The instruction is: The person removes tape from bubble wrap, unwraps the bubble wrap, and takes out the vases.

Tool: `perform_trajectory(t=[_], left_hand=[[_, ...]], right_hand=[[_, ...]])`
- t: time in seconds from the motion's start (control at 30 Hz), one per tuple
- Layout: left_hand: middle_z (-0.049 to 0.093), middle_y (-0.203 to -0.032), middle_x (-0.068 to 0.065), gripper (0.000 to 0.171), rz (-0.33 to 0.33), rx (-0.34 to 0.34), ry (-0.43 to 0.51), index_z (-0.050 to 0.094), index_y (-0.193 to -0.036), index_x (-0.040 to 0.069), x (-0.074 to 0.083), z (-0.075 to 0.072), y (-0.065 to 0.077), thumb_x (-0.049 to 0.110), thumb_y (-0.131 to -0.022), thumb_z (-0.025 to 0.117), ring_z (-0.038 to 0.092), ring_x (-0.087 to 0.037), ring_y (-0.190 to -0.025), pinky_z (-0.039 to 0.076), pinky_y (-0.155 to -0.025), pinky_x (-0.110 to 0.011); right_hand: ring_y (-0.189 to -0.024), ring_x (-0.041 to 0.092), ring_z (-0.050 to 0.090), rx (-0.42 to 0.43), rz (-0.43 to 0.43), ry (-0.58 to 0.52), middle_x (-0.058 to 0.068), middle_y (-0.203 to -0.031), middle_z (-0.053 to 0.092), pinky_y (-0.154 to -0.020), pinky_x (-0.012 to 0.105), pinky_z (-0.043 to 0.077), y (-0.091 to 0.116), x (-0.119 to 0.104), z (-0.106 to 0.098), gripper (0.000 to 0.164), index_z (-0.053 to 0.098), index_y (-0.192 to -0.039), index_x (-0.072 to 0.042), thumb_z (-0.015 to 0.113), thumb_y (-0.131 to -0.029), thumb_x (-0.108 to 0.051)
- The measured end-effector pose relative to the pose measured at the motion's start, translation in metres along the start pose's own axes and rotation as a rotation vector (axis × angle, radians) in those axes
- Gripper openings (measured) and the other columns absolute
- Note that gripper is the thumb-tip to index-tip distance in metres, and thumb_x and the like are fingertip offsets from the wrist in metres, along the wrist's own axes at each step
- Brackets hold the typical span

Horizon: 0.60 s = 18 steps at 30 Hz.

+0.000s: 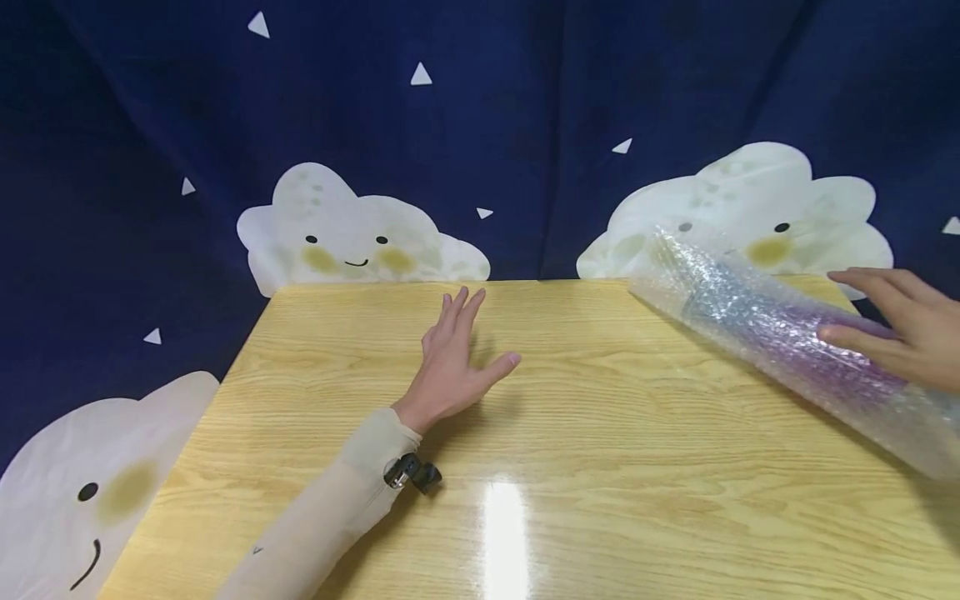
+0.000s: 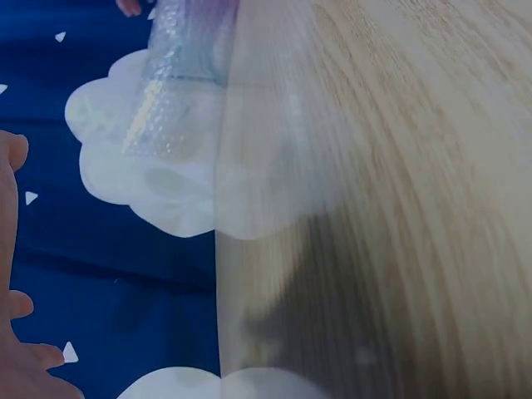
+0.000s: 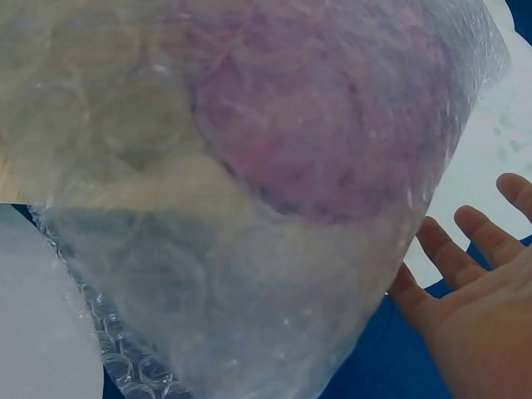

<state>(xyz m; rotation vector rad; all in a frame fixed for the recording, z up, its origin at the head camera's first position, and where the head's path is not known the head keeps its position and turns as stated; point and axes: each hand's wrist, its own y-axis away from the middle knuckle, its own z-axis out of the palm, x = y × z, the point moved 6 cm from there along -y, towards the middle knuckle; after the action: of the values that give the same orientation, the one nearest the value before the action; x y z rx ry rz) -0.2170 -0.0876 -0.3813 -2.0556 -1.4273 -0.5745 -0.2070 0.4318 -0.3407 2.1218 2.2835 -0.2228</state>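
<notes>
1. From where I stand, a bubble-wrapped bundle (image 1: 757, 321) lies slantwise on the right side of the scene, from the far edge of a wood-grain table (image 1: 570, 433) toward the near right. I cannot tell whether its whole length rests on the wood.
2. Through the clear plastic shows a purple filling (image 3: 324, 125), blue toward the far end; what it is stays blurred. The wrap is probably there to cushion it.
3. The right hand (image 1: 918, 329) is at the right edge, its fingers spread and its thumb overlapping the bundle from above. It pinches nothing that I can see; whether it touches the plastic I cannot tell. Spread fingers would suit something so wide and springy, and the slant seems to bring the bundle's near part within this hand's reach.
4. The left hand (image 1: 453, 362) is left of the bundle and well apart from it, fingers straight, thumb held out, gripping nothing. A shadow beneath suggests it hovers over the wood.
5. A pale sleeve (image 1: 322, 508) covers the left forearm, with a small black clip (image 1: 411, 473) at the wrist.
6. Beyond the far edge hangs dark blue cloth (image 1: 487, 125) printed with smiling white clouds, likely a backdrop.
</notes>
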Motion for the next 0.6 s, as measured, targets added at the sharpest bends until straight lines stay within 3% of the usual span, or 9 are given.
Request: perform_trajectory(t=[0.23, 0.43, 0.6], left_hand=[[0.012, -0.176, -0.004, 0.096, 0.027, 0.005, -0.001, 0.022, -0.166, 0.027, 0.014, 0.014, -0.009, 0.064, -0.089, 0.066, 0.000, -0.031, -0.165, 0.016, -0.124, -0.069], [0.013, -0.176, -0.003, 0.094, 0.064, -0.002, -0.051, 0.022, -0.165, 0.033, 0.030, 0.028, -0.016, 0.064, -0.089, 0.067, 0.000, -0.031, -0.165, 0.023, -0.120, -0.070], [0.013, -0.176, -0.005, 0.095, 0.082, -0.021, -0.051, 0.023, -0.165, 0.031, 0.041, 0.036, -0.019, 0.064, -0.089, 0.068, -0.001, -0.033, -0.165, 0.023, -0.119, -0.071]], right_hand=[[-0.137, 0.059, 0.032, -0.054, 0.030, 0.060, 0.035, -0.157, 0.024, -0.104, 0.085, 0.030, -0.003, -0.001, -0.001, 0.096, 0.019, -0.163, -0.010, 0.061, -0.095, -0.064], [-0.138, 0.059, 0.033, -0.043, 0.004, 0.036, 0.036, -0.156, 0.027, -0.102, 0.084, 0.032, -0.005, 0.000, -0.002, 0.094, 0.022, -0.162, -0.009, 0.064, -0.095, -0.061], [-0.141, 0.059, 0.031, -0.053, -0.007, 0.018, 0.036, -0.157, 0.027, -0.103, 0.083, 0.031, -0.009, 0.002, 0.000, 0.093, 0.022, -0.162, -0.009, 0.064, -0.096, -0.060]])
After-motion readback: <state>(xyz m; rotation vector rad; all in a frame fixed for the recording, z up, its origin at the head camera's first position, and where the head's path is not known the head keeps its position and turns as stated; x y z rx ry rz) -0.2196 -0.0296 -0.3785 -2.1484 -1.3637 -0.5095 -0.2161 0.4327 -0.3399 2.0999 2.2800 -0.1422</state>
